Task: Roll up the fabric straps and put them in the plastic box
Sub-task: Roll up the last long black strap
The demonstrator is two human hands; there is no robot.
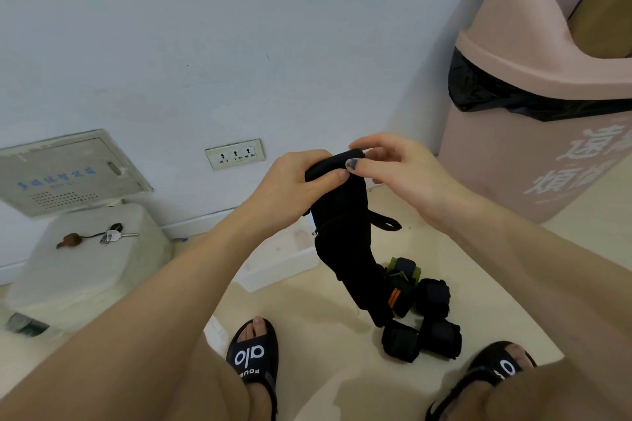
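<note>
Hands meet at the top of a black fabric strap (342, 232): the left hand (294, 181) curls round its partly rolled upper end while the right hand (403, 164) pinches the same end with thumb and fingertips. The strap hangs down, its lower end reaching a cluster of rolled straps (420, 321) on the floor between two sandalled feet, and a translucent plastic box (277, 260) sits just behind it
</note>
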